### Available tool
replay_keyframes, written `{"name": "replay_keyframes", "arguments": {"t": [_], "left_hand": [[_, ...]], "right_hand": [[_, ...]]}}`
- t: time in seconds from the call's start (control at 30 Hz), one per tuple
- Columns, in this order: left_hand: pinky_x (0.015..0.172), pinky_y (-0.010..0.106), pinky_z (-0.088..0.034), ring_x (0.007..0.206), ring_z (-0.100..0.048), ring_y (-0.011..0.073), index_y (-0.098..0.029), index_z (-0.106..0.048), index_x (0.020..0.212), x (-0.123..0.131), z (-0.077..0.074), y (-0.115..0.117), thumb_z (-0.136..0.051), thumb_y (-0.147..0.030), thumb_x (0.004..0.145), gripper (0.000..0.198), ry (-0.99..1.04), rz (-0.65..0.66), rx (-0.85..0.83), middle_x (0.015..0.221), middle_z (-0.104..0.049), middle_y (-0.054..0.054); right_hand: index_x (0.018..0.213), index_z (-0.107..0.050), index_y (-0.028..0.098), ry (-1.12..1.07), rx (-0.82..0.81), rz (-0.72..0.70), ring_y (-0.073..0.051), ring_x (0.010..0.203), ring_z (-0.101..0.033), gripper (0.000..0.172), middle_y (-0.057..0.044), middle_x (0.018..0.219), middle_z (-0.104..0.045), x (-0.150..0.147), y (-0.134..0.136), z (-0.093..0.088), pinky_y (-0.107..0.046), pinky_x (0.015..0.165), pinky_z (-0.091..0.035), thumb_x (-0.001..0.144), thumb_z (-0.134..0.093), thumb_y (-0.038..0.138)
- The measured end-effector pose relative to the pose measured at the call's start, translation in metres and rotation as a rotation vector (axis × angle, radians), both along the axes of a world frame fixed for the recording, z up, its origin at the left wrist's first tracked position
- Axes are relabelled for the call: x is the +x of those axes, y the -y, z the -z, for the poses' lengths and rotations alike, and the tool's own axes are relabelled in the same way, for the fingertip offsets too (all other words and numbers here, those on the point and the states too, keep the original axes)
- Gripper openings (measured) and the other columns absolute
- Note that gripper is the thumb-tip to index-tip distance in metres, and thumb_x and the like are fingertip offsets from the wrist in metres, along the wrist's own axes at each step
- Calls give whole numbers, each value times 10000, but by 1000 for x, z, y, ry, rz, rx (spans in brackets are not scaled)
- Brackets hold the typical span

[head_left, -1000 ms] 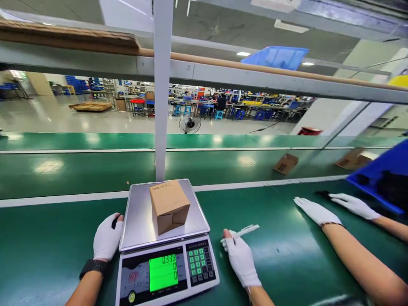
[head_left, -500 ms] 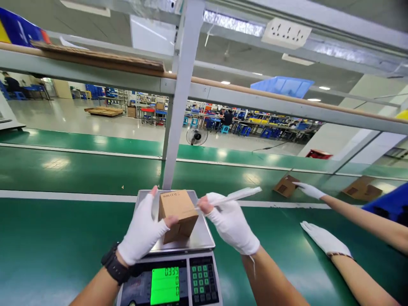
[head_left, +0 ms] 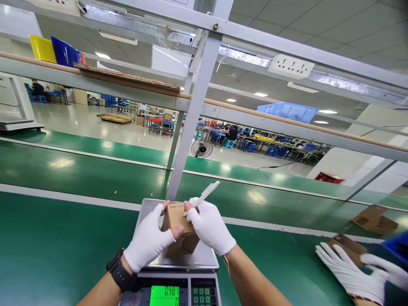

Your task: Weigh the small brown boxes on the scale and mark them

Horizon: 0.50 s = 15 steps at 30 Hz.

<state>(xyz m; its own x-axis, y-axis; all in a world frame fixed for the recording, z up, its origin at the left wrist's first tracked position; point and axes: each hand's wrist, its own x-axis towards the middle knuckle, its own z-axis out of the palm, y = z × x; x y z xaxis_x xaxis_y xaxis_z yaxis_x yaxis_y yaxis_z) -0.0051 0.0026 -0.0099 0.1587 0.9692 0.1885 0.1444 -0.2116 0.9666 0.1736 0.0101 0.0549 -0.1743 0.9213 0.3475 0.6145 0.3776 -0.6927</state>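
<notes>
A small brown cardboard box (head_left: 177, 218) stands on the metal pan (head_left: 204, 257) of a weighing scale. My left hand (head_left: 149, 238), in a white fingertip-less glove, grips the box's left side with the thumb at its near edge. In my right hand (head_left: 210, 225), gloved alike, a white pen (head_left: 207, 192) is pinched. Its tip is at the box's top face, by some printed marks, and the fingers partly cover that face. Below, the scale's green display (head_left: 165, 295) reads about 0.487, beside a keypad (head_left: 204, 293).
To the right, a co-worker's gloved hands (head_left: 353, 272) are at another brown box (head_left: 349, 247). An open carton (head_left: 374, 220) lies behind them. A metal post (head_left: 191, 123) rises behind the scale, and a rail (head_left: 255, 119) crosses above the green work surface (head_left: 63, 238).
My right hand has moved left, bringing the pen from beside the box onto its top. The display rose from 0.335 to about 0.487. The co-worker's hands and box have come nearer.
</notes>
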Motion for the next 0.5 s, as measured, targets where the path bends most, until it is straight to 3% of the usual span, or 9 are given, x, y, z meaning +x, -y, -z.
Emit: {"name": "replay_keyframes", "arguments": {"t": [0.5], "left_hand": [[1121, 499, -394, 1266, -453, 305, -249, -428, 1368, 1, -5, 2, -749, -635, 683, 848, 15, 1, 3, 1360, -487, 87]], "right_hand": [[627, -475, 221, -10, 40, 67, -167, 579, -526, 416, -6, 610, -567, -1, 1, 2, -267, 576, -373, 942, -397, 482]]}}
